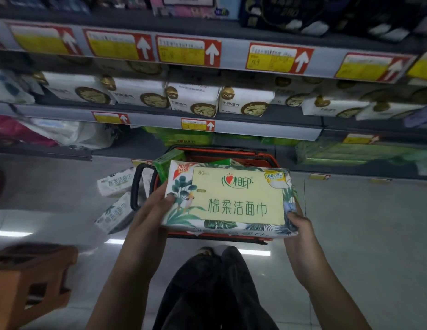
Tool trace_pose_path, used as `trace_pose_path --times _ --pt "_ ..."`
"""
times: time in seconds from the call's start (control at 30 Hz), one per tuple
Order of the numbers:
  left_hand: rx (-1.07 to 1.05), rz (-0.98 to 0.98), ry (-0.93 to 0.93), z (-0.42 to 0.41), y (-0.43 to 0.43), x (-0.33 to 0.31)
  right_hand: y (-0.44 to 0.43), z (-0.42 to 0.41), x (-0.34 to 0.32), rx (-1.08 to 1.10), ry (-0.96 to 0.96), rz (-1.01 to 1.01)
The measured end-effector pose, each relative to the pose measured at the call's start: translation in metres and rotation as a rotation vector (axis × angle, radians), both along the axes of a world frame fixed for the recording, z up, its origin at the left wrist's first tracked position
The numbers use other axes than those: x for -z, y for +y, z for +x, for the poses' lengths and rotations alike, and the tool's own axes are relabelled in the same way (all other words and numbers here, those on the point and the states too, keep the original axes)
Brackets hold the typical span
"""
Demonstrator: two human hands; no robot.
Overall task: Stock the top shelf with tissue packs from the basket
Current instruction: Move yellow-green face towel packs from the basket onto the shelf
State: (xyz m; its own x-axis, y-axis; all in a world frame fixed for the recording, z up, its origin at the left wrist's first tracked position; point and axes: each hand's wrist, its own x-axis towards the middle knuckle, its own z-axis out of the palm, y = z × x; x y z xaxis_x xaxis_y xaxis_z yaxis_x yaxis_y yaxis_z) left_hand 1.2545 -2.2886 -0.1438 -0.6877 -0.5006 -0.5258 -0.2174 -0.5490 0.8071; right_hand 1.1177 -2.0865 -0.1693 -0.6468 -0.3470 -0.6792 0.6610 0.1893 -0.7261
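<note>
Pack point(231, 198): white wrapper, leaf print, pale yellow label facing up; held level just above basket point(231, 150), clear of its rim.

Left hand point(151, 210): clamped on left short end of pack, thumb on top face, fingers tucked under and out of sight.

Right hand point(300, 232): clamped on near right corner, thumb on top, fingers likewise hidden beneath.

Basket: red, black handle, on floor directly before shelving. Green packs point(167, 163) showing behind held pack; other contents hidden by it.

Top shelf point(234, 55): highest level in view, well above both hands, near upper edge of view. Dark goods point(303, 15) on it, blurred. Rail lined with red-and-yellow price tags point(188, 51). Unclear whether any further shelf above.

Next level down: row of white packs point(193, 98) with gold emblems.

Floor, left of basket: two loose packs point(116, 183) of similar print, lying tilted.

Stool point(29, 282): brown, lower left, well apart from basket.

Step in hand, by judgement: one pack lifted out of basket, not yet carried upward. Progress overall unreadable, matching stock on top shelf not discernible.

Next move, by judgement: raise past two lower rails, keep two-hand grip to hold soft wrapper flat, find gap among dark goods, slide in label outward. Reach possibly short; stool perhaps needed, not certain.
</note>
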Motion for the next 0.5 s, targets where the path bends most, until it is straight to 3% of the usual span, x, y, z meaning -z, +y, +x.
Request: trace_pose_path --times 0.23,0.5 --pt "-0.024 -0.099 -0.037 0.023 0.011 -0.061 0.01 0.01 -0.066 -0.218 0.16 -0.008" --pt "-0.057 -0.163 -0.05 0.021 0.022 -0.148 0.015 0.014 -0.146 -0.173 0.225 -0.109"
